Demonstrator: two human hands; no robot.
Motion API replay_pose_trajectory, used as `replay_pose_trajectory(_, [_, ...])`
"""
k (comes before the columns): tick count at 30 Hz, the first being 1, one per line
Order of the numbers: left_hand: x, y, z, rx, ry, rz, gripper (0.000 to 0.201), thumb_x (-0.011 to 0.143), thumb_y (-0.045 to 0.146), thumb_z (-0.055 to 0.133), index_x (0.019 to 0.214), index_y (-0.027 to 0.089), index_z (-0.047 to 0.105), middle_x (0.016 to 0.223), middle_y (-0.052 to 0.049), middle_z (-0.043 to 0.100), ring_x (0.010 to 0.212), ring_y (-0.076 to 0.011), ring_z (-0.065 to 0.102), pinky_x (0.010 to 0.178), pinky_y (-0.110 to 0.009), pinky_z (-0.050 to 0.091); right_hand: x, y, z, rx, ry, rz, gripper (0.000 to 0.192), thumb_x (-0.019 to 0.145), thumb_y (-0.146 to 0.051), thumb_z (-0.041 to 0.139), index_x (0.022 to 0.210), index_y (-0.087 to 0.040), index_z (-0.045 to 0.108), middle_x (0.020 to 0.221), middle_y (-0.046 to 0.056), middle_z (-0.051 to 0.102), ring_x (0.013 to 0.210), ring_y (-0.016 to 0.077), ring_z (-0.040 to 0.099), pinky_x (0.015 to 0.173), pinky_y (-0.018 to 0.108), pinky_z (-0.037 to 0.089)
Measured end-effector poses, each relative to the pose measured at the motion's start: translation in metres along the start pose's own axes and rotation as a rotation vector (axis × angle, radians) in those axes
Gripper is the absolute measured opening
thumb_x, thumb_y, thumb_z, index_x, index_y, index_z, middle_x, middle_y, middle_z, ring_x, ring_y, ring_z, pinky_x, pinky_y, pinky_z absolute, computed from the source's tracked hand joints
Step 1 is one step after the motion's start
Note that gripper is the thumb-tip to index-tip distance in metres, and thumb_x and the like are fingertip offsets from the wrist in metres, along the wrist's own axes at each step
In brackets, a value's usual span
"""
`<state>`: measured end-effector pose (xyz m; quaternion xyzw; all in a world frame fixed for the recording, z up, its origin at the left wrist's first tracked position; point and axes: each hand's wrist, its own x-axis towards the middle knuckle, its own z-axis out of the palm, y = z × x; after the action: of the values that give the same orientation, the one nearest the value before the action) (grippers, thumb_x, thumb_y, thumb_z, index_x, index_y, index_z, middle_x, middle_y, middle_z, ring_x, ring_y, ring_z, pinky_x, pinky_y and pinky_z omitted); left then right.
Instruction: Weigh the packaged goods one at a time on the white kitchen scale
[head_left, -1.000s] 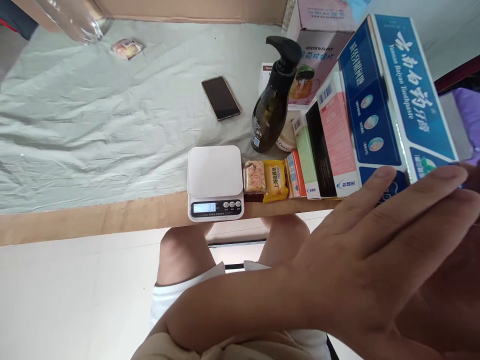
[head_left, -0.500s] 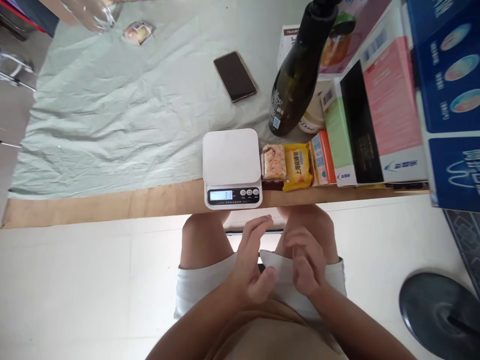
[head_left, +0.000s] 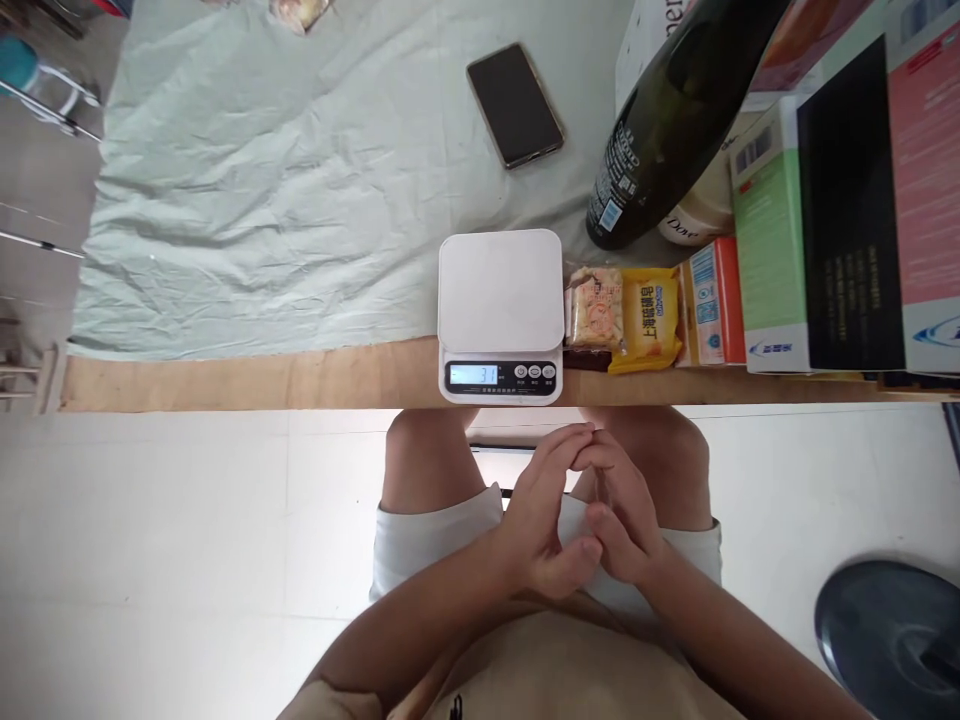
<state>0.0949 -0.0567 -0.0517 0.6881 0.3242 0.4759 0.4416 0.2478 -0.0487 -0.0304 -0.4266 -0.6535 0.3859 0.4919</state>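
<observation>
Both hands sit together over the lap, below the worktop edge: the left hand [head_left: 541, 510] and the right hand [head_left: 619, 505] meet at the fingertips, fingers loosely curled toward each other, and neither appears to hold anything, though the palms face inward and a very small item between them cannot be ruled out. The thing nearest to them is the small white digital kitchen scale [head_left: 500, 312], which stands at the front edge of the wooden worktop [head_left: 225, 380], partly on the pale green wrinkled cloth [head_left: 262, 190]; its weighing plate is bare and its display is lit, the digits too small to read surely. Just to its right lie a clear-wrapped pale biscuit packet [head_left: 596, 305] and a yellow snack packet [head_left: 645, 320], side by side, then an orange and white carton [head_left: 716, 300] and taller green, black and pink boxes. A dark pump bottle [head_left: 675, 110] stands behind the packets, and a black smartphone [head_left: 514, 104] lies flat on the cloth, well apart from the scale. This reads as a pause between weighings, with hands withdrawn and nothing on the plate. A next move calls for one hand to reach up over the edge and pick an item cleanly from the tight row without nudging its neighbours or the scale.
</observation>
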Motion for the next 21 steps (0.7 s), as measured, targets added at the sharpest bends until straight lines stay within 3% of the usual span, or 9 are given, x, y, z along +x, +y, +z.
replay_pose_trajectory(7, [0.010, 0.003, -0.014, 0.003, 0.157, -0.017, 0.078, 0.108, 0.067, 0.050, 0.170, 0.020, 0.048, 0.157, -0.019, 0.065, 0.146, -0.0362, 0.066, 0.124, -0.055, 0.060, 0.021, -0.008, 0.014, -0.021, -0.049, -0.026, 0.023, 0.106, -0.035, 0.059, 0.127, -0.027, 0.061, 0.109, 0.007, 0.074, 0.098, 0.0212, 0.074, 0.080, 0.036, 0.064])
replay_pose_trajectory(11, [0.024, 0.005, -0.036, 0.099, 0.262, 0.061, 0.059, 0.109, 0.052, 0.056, 0.157, 0.018, 0.061, 0.142, -0.017, 0.076, 0.129, -0.0289, 0.077, 0.110, -0.045, 0.068, 0.031, -0.015, 0.021, -0.018, -0.113, -0.023, 0.037, 0.103, -0.031, 0.067, 0.139, -0.027, 0.060, 0.124, 0.010, 0.080, 0.111, 0.0220, 0.080, 0.092, 0.038, 0.071])
replay_pose_trajectory(14, [0.035, 0.011, -0.051, 0.162, 0.270, -0.005, 0.033, 0.113, 0.042, 0.060, 0.137, 0.021, 0.068, 0.111, -0.009, 0.083, 0.096, -0.0184, 0.082, 0.082, -0.030, 0.069, 0.029, -0.014, 0.018, -0.048, -0.013, 0.069, 0.036, 0.100, -0.026, 0.073, 0.135, -0.027, 0.066, 0.121, 0.008, 0.082, 0.103, 0.0206, 0.083, 0.089, 0.036, 0.072])
replay_pose_trajectory(17, [0.049, 0.014, -0.060, 0.160, 0.250, -0.072, 0.018, 0.118, 0.030, 0.052, 0.119, 0.022, 0.069, 0.074, 0.004, 0.071, 0.057, -0.0077, 0.065, 0.057, -0.018, 0.055, 0.029, -0.008, 0.005, -0.113, 0.146, 0.152, 0.020, 0.102, -0.019, 0.068, 0.119, -0.027, 0.074, 0.106, 0.003, 0.083, 0.091, 0.0169, 0.083, 0.083, 0.033, 0.071])
replay_pose_trajectory(19, [0.063, 0.015, -0.062, 0.164, 0.231, -0.078, 0.025, 0.118, 0.020, 0.044, 0.119, 0.023, 0.069, 0.079, 0.003, 0.071, 0.057, -0.0067, 0.062, 0.058, -0.019, 0.054, 0.034, -0.003, -0.005, -0.119, 0.237, 0.149, 0.028, 0.104, -0.011, 0.056, 0.116, -0.028, 0.075, 0.110, 0.003, 0.083, 0.104, 0.0166, 0.083, 0.095, 0.035, 0.070])
replay_pose_trajectory(21, [0.080, 0.016, -0.063, 0.211, 0.207, -0.052, 0.031, 0.115, 0.015, 0.041, 0.125, 0.024, 0.069, 0.102, -0.004, 0.076, 0.079, -0.0111, 0.073, 0.073, -0.025, 0.063, 0.043, -0.001, -0.014, -0.117, 0.290, 0.146, 0.038, 0.099, -0.007, 0.052, 0.122, -0.028, 0.074, 0.135, 0.005, 0.079, 0.131, 0.0194, 0.077, 0.117, 0.043, 0.066])
